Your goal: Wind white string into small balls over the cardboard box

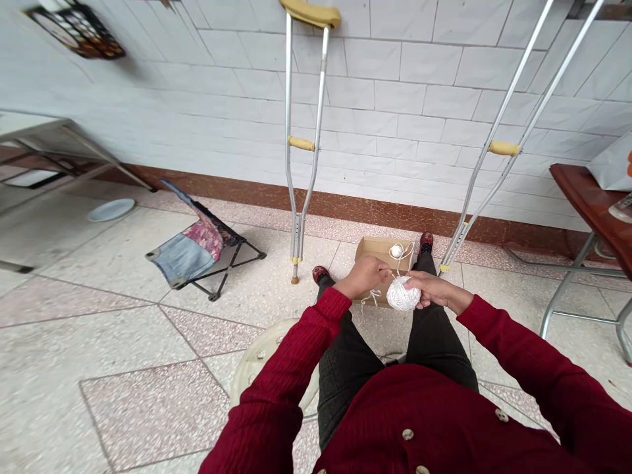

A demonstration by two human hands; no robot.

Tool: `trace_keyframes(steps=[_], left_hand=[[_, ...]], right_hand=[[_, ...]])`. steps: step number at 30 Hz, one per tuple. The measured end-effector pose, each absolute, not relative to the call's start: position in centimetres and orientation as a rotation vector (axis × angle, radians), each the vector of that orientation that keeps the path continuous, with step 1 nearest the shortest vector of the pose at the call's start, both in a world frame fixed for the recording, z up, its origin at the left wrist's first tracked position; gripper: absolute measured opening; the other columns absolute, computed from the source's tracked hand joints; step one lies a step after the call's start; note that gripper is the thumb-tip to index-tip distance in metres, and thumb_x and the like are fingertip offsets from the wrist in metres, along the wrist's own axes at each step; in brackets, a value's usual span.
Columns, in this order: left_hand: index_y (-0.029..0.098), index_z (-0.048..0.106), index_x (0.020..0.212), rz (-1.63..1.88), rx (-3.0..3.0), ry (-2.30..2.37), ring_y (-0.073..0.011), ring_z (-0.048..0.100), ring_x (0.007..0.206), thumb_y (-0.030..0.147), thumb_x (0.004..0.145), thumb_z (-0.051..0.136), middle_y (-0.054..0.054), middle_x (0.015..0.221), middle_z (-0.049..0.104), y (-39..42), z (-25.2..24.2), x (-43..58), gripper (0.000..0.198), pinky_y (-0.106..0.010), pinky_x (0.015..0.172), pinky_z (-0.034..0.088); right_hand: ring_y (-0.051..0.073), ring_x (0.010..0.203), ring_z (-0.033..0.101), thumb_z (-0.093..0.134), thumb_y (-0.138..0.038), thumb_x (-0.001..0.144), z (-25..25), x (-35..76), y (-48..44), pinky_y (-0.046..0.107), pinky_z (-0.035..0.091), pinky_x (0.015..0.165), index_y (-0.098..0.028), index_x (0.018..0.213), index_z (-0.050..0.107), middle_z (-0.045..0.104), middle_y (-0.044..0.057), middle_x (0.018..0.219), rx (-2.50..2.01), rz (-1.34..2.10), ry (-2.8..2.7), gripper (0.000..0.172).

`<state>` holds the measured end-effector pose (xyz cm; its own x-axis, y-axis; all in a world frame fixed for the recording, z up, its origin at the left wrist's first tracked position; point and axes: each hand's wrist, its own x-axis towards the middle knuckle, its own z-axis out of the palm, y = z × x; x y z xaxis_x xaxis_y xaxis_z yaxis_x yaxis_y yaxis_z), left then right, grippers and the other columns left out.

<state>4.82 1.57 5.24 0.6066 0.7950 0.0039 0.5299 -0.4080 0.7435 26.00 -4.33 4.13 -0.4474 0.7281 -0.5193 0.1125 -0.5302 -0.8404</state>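
- The left hand (363, 276) pinched a strand of yarn (397, 268), fingers closed.
- The right hand (435, 290) clasped the wound ball (402, 295) just above a cardboard box (369, 249) (already fat and tight).
- A small ball (396, 251) lay in the box, with loose loops (370, 297) at its edge — those were not wound.

Readable text: none you can make out anywhere.
Cardboard box (376, 250) just beyond your left hand (363, 276): no legible print.
Wall hanging (74, 29) far beyond that hand: too blurred to read.
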Motion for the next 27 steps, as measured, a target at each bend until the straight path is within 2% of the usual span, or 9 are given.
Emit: trace_keyframes(steps=[3,6,11,16,20,24,27], left_hand=[[0.017,0.066,0.052,0.405,2.118,1.039,-0.0121,0.049,0.052,0.026,0.081,0.058,0.000,0.051,0.059,2.1,6.6,5.7,0.032,-0.025,0.060,0.036],[0.016,0.070,0.060,0.461,1.901,0.968,-0.0130,0.055,0.057,0.036,0.084,0.059,-0.001,0.058,0.065,2.0,7.0,6.1,0.034,-0.024,0.064,0.041],[0.013,0.075,0.078,0.528,1.608,0.784,-0.0178,0.065,0.078,0.043,0.085,0.062,-0.007,0.078,0.074,0.6,6.9,5.5,0.033,-0.029,0.084,0.046],[0.013,0.075,0.083,0.564,1.494,0.716,-0.0214,0.067,0.091,0.045,0.087,0.060,-0.010,0.088,0.075,-1.4,7.2,4.9,0.036,-0.034,0.095,0.045],[0.014,0.075,0.088,0.551,1.494,0.715,-0.0222,0.066,0.097,0.045,0.089,0.058,-0.011,0.098,0.075,-2.2,6.7,4.3,0.036,-0.035,0.099,0.043],[0.016,0.075,0.095,0.563,1.459,0.807,-0.0244,0.063,0.109,0.046,0.083,0.065,-0.010,0.111,0.073,-2.2,4.4,3.7,0.034,-0.037,0.103,0.042],[0.016,0.075,0.093,0.619,1.420,0.862,-0.0246,0.063,0.110,0.043,0.078,0.070,-0.010,0.108,0.074,-2.0,2.8,3.5,0.032,-0.036,0.102,0.042]], right_hand=[[0.010,0.033,0.051,0.075,-0.027,0.070,2.5,25.8,-2.9,0.016,0.032,0.029,-0.019,0.098,0.051,0.060,-0.004,0.052,-1.497,1.649,-1.249,0.037],[0.011,0.035,0.052,0.074,-0.026,0.072,2.5,25.6,-0.7,0.017,0.034,0.030,-0.019,0.100,0.051,0.060,-0.004,0.054,-1.516,1.374,-1.057,0.036],[0.012,0.051,0.058,0.062,-0.030,0.080,5.1,25.7,1.8,0.021,0.045,0.040,-0.016,0.095,0.059,0.065,0.002,0.067,-1.142,1.595,-0.666,0.021],[0.011,0.052,0.054,0.063,-0.028,0.079,7.4,26.0,2.7,0.019,0.040,0.037,-0.015,0.093,0.061,0.065,0.003,0.072,-0.986,1.582,-0.627,0.019],[0.011,0.049,0.051,0.060,-0.030,0.082,8.2,26.5,3.0,0.018,0.038,0.034,-0.017,0.098,0.059,0.065,0.003,0.072,-0.945,1.651,-0.503,0.021],[0.011,0.049,0.050,0.056,-0.031,0.084,9.2,26.6,2.9,0.017,0.033,0.032,-0.020,0.100,0.056,0.066,0.003,0.074,-0.885,1.716,-0.428,0.020],[0.011,0.050,0.050,0.055,-0.030,0.084,10.1,26.3,2.6,0.016,0.033,0.033,-0.020,0.100,0.056,0.065,0.003,0.074,-0.861,1.712,-0.473,0.019]])
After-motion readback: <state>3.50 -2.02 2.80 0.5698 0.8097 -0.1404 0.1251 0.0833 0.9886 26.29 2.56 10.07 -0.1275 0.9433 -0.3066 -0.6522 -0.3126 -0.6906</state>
